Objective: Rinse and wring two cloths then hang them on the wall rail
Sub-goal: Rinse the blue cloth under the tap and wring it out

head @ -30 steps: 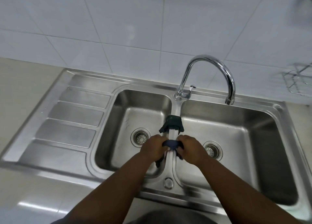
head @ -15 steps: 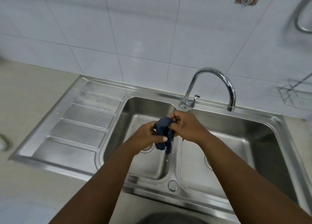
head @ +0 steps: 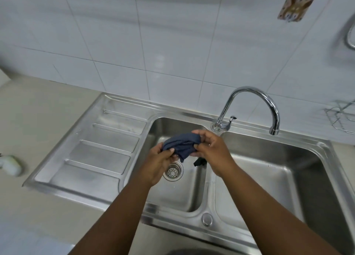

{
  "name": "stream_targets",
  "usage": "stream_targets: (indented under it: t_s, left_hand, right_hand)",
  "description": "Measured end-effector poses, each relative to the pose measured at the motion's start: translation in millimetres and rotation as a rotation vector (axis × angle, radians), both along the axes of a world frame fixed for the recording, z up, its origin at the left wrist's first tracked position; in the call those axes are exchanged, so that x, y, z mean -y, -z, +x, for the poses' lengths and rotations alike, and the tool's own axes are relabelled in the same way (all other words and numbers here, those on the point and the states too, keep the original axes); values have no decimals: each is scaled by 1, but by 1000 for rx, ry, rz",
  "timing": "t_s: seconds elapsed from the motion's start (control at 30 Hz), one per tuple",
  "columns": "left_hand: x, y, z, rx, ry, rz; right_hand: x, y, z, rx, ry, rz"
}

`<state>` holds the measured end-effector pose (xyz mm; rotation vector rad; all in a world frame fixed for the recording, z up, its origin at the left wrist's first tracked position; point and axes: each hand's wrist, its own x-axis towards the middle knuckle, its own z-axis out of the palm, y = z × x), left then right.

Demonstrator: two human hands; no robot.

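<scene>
While both hands hover above the left basin of the steel sink [head: 192, 195], a bunched blue cloth [head: 182, 144] stretches between them, lifted clear of the basin floor; the left hand [head: 160, 158] has its grip clamped on the cloth's left end, thumb pressed over the fabric, and the right hand [head: 210, 150] has its grip clamped on the right end, fingers curled around the bundle; a short tail of the blue fabric hangs down from the middle, just above the round drain strainer [head: 172, 172]. Just below the right hand a small piece of a darker cloth [head: 199, 161] shows over the divider between the two basins; how it lies I cannot tell, since the hand covers most of it. Behind the hands the curved chrome tap [head: 249, 108] stands at the back rim with its spout over the right basin; no water runs from it. The ribbed draining board [head: 99, 147] lies to the left of the basin, set into the pale bench [head: 38, 108]; a blurred white object [head: 10, 164] sits near the bench's left edge. On the tiled wall [head: 134, 43] a small picture hook [head: 295, 6] sits at upper right; a wire rack [head: 342, 118] shows at the right edge.
</scene>
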<state>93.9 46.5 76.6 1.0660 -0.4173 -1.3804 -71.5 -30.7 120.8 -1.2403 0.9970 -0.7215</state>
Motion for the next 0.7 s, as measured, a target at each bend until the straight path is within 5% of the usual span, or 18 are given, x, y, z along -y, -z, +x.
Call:
stream_targets:
  t_s: [0.2, 0.53, 0.7]
  left_hand:
    - [6, -4, 11, -65, 7, -5]
    - [18, 5, 15, -16, 216, 168]
    - [24, 9, 30, 263, 360, 355]
  right_hand:
    - [-22, 48, 5, -214, -182, -33]
    - [-15, 57, 13, -241, -277, -35]
    - [-13, 63, 7, -432, -268, -31]
